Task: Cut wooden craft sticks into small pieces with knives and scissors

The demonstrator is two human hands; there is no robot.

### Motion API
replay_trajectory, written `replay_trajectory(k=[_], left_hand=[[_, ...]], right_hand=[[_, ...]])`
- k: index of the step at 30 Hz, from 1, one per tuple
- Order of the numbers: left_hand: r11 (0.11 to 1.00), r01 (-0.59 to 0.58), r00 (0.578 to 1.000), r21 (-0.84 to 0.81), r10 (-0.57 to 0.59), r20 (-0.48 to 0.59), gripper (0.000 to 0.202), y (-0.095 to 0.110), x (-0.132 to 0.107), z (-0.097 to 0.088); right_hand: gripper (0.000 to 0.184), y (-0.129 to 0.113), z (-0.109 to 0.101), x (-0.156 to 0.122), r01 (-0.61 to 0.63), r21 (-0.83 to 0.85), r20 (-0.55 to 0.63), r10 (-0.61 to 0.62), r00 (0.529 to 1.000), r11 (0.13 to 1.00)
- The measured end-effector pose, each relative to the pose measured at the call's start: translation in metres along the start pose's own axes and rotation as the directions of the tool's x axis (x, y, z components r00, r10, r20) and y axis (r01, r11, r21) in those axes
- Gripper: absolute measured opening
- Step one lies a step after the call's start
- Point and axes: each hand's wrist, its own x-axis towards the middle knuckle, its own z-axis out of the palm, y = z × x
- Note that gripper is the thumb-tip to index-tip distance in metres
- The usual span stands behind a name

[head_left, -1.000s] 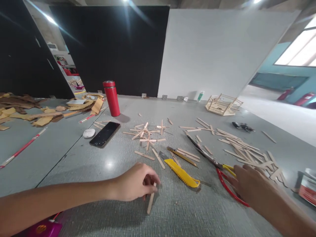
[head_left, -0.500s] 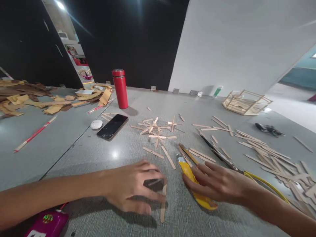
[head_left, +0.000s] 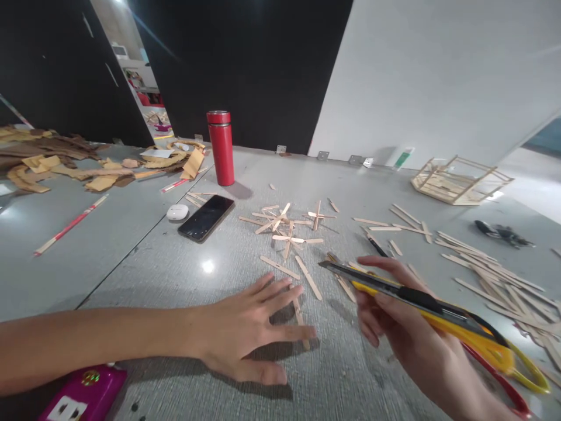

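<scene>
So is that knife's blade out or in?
Out: a grey blade sticks out past the yellow knife held in the right hand.

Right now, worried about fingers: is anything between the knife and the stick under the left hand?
Nothing upright blocks it: between the knife in the right hand and the pinned stick lie only table and one loose stick, flat. But the left hand spreads fingers on both sides of the pinned stick, near the blade's path.

no text, brand or number can be read here. the pink box (head_left: pixel 83 393) at the near edge of the tabletop (head_left: pixel 144 275) bears a white label and a round sticker, both too blurred to make out. the green and white tag (head_left: pixel 402 158) by the far wall is too small to read.
</scene>
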Motion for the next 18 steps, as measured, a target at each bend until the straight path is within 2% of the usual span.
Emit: replay_trajectory(k=[3,9,11,15,18], left_hand=[[0.999,-0.001,1.0,-0.039,0.001,0.017,0.071,0.001,0.001,-0.002],[0.999,-0.009,1.0,-0.044,0.009,-0.009,0.072,-0.002,0.001,0.001],[0.999,-0.014,1.0,-0.041,0.013,-0.015,0.074,-0.003,0.001,0.002],[0.999,-0.033,0.999,-0.023,0.033,-0.014,0.073,-0.004,0.002,0.002],[0.999,-0.024,1.0,-0.023,0.024,-0.013,0.072,-0.004,0.003,0.001]], right_hand=[[0.021,0.0,0.013,0.005,-0.178,0.138,0.103,0.165,0.981,0.974],[0.045,0.009,0.029,0.008,-0.313,0.084,0.099,0.304,0.947,0.946],[0.044,0.011,0.032,0.008,-0.282,-0.017,0.146,0.281,0.948,0.959],[0.033,0.02,0.035,0.008,-0.052,-0.263,0.192,0.105,0.976,0.963],[0.031,0.026,0.037,0.005,-0.047,-0.303,0.205,0.114,0.972,0.952]])
